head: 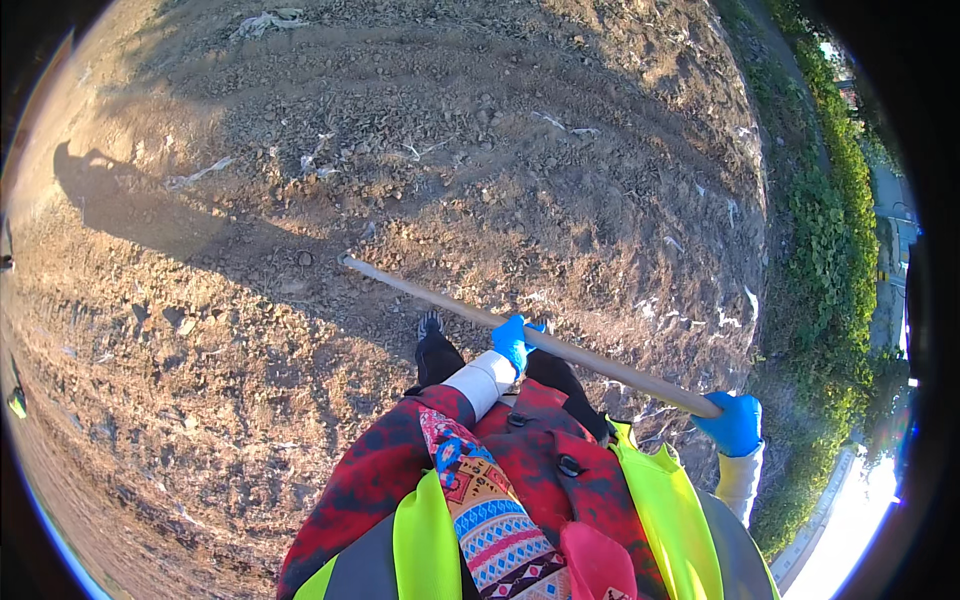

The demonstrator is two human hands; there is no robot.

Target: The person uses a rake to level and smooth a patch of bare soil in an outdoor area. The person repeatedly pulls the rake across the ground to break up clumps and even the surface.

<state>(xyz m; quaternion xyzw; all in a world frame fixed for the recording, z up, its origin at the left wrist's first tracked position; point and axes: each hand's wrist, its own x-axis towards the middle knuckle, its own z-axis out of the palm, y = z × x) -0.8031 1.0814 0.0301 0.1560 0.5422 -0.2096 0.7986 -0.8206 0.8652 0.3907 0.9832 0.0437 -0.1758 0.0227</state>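
A long wooden-handled tool runs slantwise in front of my body. Its far end rests at or just over the soil in the edge of my shadow, and the small head there is too indistinct to name. My left hand, in a blue glove, grips the shaft near its middle. At the near end of the shaft my right hand, also blue-gloved, is closed around the butt. Below the shaft are my shoe and dark trouser legs, standing on dry, cloddy soil.
Scraps of pale plastic film lie strewn over the field. Green plants line the right edge, with a paved strip beyond. My shadow stretches to the upper left. At the far left rim is a small yellow-green shape, possibly a person's vest.
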